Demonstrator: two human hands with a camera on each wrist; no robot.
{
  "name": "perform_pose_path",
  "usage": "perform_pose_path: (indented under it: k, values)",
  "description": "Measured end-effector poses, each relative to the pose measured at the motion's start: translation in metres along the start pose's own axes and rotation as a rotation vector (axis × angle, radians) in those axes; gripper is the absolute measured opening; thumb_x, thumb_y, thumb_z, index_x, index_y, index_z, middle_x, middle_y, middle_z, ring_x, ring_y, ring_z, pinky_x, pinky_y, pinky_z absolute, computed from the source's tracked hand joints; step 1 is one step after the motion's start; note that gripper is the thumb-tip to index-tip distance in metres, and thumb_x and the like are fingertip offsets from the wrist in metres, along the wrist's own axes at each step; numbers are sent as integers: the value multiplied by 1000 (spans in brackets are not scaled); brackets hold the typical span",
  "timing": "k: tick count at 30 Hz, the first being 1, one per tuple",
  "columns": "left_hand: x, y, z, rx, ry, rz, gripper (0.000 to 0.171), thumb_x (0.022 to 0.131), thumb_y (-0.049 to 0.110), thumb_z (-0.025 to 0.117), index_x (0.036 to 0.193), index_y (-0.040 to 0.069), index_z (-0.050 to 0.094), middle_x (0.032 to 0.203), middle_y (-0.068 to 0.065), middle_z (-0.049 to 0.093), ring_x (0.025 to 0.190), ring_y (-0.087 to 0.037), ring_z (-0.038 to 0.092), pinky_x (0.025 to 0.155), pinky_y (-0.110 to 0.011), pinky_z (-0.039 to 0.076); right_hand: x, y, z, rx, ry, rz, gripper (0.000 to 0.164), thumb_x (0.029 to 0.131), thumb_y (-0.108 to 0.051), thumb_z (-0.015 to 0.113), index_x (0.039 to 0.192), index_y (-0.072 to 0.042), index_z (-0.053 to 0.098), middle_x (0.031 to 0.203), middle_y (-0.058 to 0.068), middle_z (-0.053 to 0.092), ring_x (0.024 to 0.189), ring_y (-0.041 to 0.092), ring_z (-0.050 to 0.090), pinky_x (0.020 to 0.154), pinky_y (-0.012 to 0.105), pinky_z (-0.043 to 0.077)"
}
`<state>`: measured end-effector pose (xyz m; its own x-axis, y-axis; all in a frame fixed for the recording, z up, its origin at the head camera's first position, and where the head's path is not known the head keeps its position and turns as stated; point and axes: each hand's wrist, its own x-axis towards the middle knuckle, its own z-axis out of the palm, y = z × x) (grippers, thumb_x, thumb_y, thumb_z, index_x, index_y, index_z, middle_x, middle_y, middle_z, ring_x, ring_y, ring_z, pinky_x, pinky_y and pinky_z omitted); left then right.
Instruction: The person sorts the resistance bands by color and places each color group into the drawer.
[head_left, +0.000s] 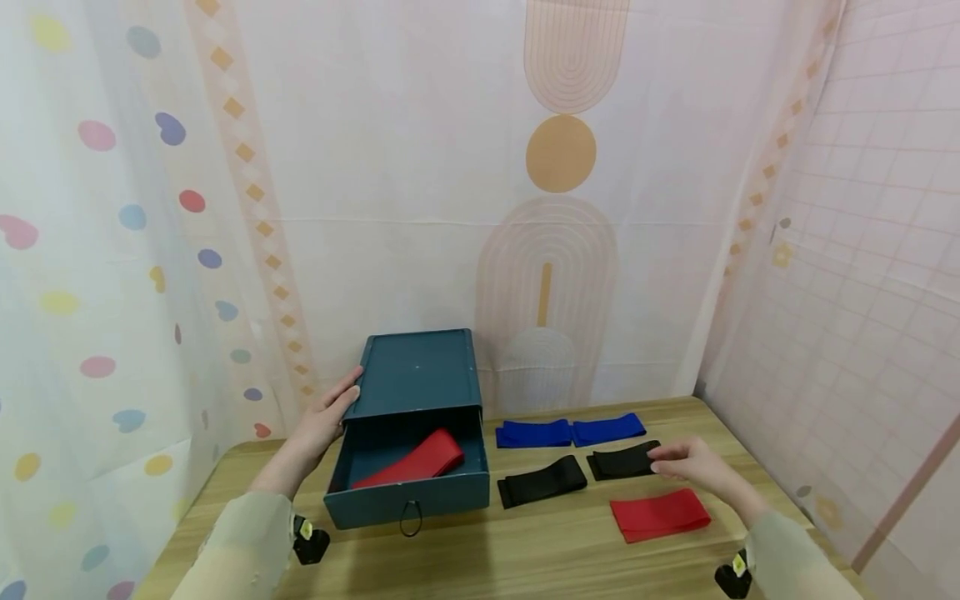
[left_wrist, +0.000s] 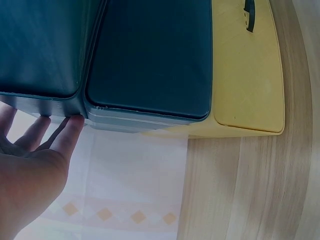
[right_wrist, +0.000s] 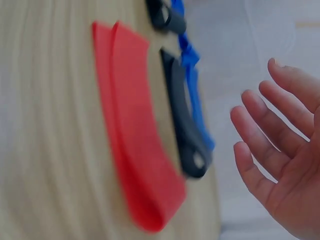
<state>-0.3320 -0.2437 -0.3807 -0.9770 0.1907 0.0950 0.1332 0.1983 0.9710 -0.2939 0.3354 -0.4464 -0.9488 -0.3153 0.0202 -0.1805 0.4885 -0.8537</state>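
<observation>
My left hand rests against the left side of a dark teal drawer box, its fingertips touching the wall in the left wrist view. The box's top drawer is pulled out and holds a folded red resistance band. My right hand hovers by the right end of a folded black band, fingers loosely bent and nothing between them. Just in front of that hand lies another folded red band. A second folded black band is nearer the drawer.
Two folded blue bands lie in a row behind the black ones. A yellow panel with a dark loop shows beside the teal part. Wood tabletop runs up to a patterned curtain behind the box.
</observation>
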Motion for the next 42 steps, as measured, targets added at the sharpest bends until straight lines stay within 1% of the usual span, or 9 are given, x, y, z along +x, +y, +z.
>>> perform_pose_path:
  k: [6, 11, 15, 22, 29, 31, 34, 38, 42]
  values:
    - [-1, 0, 0, 4, 0, 2, 64, 103, 44, 42, 157, 23, 15, 161, -12, 2, 143, -39, 14, 108, -60, 25, -11, 21, -5, -20, 99, 77, 42, 92, -12, 65, 119, 19, 56, 108, 26, 66, 92, 29, 66, 76, 40, 56]
    - [-1, 0, 0, 5, 1, 7, 63, 104, 44, 41, 157, 22, 15, 161, -13, 2, 143, -39, 15, 108, -61, 25, -15, 34, -7, -50, 170, 133, 41, 91, -11, 66, 119, 18, 58, 104, 23, 68, 87, 22, 65, 72, 35, 56]
    - [-1, 0, 0, -1, 2, 13, 62, 104, 43, 40, 157, 22, 15, 161, -13, 3, 143, -39, 16, 108, -59, 26, -18, 43, -8, -86, 184, 135, 40, 89, -11, 69, 116, 17, 61, 104, 24, 67, 84, 19, 63, 69, 31, 55]
    - [-1, 0, 0, 2, 5, 11, 62, 104, 44, 40, 157, 23, 16, 161, -12, 4, 143, -38, 17, 108, -58, 27, -23, 54, -11, -116, 183, 122, 39, 87, -9, 71, 111, 20, 61, 102, 27, 67, 82, 22, 64, 68, 33, 56]
    - [-1, 0, 1, 5, 8, 4, 62, 103, 44, 41, 157, 24, 16, 161, -12, 4, 143, -37, 19, 108, -56, 29, -23, 60, -7, -213, 209, 196, 41, 83, -18, 77, 107, 15, 66, 99, 19, 69, 75, 17, 58, 62, 28, 51]
    - [-1, 0, 1, 2, 6, 2, 62, 104, 44, 40, 157, 24, 16, 161, -12, 4, 143, -38, 18, 109, -56, 28, -22, 60, -6, -215, 208, 210, 42, 83, -18, 77, 107, 15, 66, 97, 17, 69, 71, 16, 56, 61, 27, 49]
    - [-1, 0, 1, -1, 5, -4, 62, 104, 44, 41, 157, 25, 16, 161, -12, 3, 142, -38, 19, 109, -57, 27, -23, 60, -7, -200, 176, 202, 41, 83, -18, 77, 105, 15, 67, 82, 9, 66, 64, 15, 53, 57, 26, 45]
    - [-2, 2, 2, -9, 6, -3, 63, 103, 45, 42, 157, 24, 16, 161, -11, 3, 142, -38, 19, 109, -57, 27, -24, 58, -9, -165, 99, 192, 37, 84, -19, 76, 101, 13, 69, 61, -3, 53, 53, 11, 46, 50, 23, 39]
    - [-2, 2, 2, -14, 9, -4, 63, 103, 45, 42, 157, 24, 17, 161, -10, 4, 142, -37, 22, 109, -56, 28, -25, 57, -10, -150, 70, 217, 31, 84, -16, 75, 98, 11, 71, 58, -5, 51, 49, 8, 43, 47, 22, 36]
